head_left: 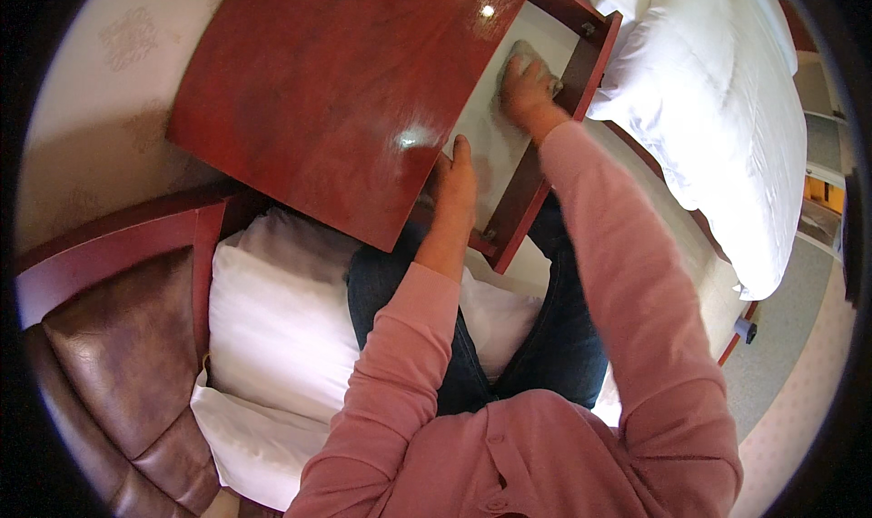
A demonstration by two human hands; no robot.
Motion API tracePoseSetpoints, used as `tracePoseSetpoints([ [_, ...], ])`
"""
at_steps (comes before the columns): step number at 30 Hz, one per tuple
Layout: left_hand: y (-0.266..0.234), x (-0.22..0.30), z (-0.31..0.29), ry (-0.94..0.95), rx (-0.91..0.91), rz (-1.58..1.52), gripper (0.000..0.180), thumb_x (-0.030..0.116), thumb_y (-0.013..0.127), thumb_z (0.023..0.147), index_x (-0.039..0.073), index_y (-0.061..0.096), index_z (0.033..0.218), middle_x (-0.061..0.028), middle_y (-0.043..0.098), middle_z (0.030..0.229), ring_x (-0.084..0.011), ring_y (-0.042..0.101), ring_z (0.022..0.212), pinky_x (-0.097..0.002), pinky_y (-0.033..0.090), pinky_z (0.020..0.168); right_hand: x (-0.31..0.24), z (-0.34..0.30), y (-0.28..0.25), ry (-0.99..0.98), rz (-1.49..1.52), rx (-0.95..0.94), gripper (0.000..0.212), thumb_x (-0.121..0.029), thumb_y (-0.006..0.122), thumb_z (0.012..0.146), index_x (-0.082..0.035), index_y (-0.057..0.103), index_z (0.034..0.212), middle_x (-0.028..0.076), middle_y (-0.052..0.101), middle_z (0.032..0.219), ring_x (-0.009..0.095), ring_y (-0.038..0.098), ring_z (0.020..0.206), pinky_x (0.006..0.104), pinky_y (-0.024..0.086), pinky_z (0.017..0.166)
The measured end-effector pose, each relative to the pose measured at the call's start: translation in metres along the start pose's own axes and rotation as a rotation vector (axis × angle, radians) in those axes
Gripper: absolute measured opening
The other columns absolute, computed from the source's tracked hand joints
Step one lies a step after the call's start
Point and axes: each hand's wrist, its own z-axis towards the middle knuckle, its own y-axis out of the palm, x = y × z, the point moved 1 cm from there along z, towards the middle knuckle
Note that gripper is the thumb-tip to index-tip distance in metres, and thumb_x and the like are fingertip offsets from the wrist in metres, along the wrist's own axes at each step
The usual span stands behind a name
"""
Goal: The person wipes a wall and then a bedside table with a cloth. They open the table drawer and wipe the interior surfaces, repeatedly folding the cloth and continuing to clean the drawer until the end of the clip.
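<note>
A dark red wooden drawer (516, 213) is pulled out from under a glossy red tabletop (309, 73). Inside it, my right hand (529, 89) presses a crumpled greyish cloth (517, 49) on the pale drawer bottom (486, 118), close to the front panel. My left hand (456, 191) reaches over the drawer's near side, beside the tabletop's edge. Its thumb is stretched out and no object shows in it; the other fingers are partly hidden.
White bedding (708, 109) lies on a bed at the right. White pillows (282, 309) lie beside my legs, next to a brown padded headboard (127, 345). Patterned wallpaper (118, 64) covers the wall at the upper left. My knees are under the drawer.
</note>
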Motion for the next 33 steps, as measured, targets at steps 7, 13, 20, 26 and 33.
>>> tracePoseSetpoints([
  [7,0.0,0.03,-0.024,-0.091,-0.166,-0.307,0.064,0.041,0.04,0.098,0.0,0.029,0.146,-0.0177,0.031,0.151,-0.0301,0.032,0.137,-0.0411,0.027,0.11,-0.058,-0.074,0.032,-0.147,0.223,-0.104,0.065,-0.027,0.044,0.095,0.01,0.023,0.144,0.046,0.024,0.139,0.063,0.023,0.129,0.07,0.022,0.103],
  [13,-0.003,0.039,-0.027,-0.084,-0.106,-0.241,0.065,0.043,0.039,0.098,-0.001,0.03,0.146,-0.0188,0.031,0.151,-0.0308,0.034,0.136,-0.0412,0.028,0.11,-0.067,-0.076,0.063,-0.19,0.106,-0.036,0.066,-0.029,0.046,0.093,0.008,0.027,0.144,0.045,0.023,0.141,0.062,0.026,0.129,0.069,0.022,0.104],
  [20,-0.007,0.016,-0.013,-0.053,-0.096,-0.213,0.061,0.04,0.04,0.099,0.003,0.03,0.146,-0.0138,0.028,0.152,-0.0282,0.029,0.137,-0.0425,0.026,0.11,-0.052,-0.031,0.024,0.061,0.305,-0.12,0.065,-0.022,0.045,0.094,0.002,0.017,0.148,0.038,0.011,0.149,0.061,0.013,0.135,0.0631,0.02,0.109],
  [26,-0.002,0.005,-0.012,-0.036,-0.04,-0.118,0.056,0.034,0.044,0.098,-0.003,0.037,0.14,-0.0218,0.036,0.146,-0.0327,0.035,0.134,-0.0412,0.027,0.11,-0.019,0.021,0.025,0.027,0.353,0.015,0.061,-0.017,0.041,0.095,-0.003,0.019,0.149,0.035,0.011,0.151,0.06,0.012,0.136,0.0606,0.018,0.112],
  [33,0.002,0.0,-0.011,0.139,-0.061,0.054,0.051,0.029,0.042,0.098,-0.006,0.042,0.134,-0.0233,0.042,0.14,-0.0326,0.04,0.129,-0.0414,0.028,0.109,0.007,0.101,0.038,-0.028,0.148,0.151,0.058,-0.018,0.041,0.095,-0.008,0.023,0.149,0.033,0.018,0.149,0.06,0.017,0.135,0.0602,0.017,0.112],
])
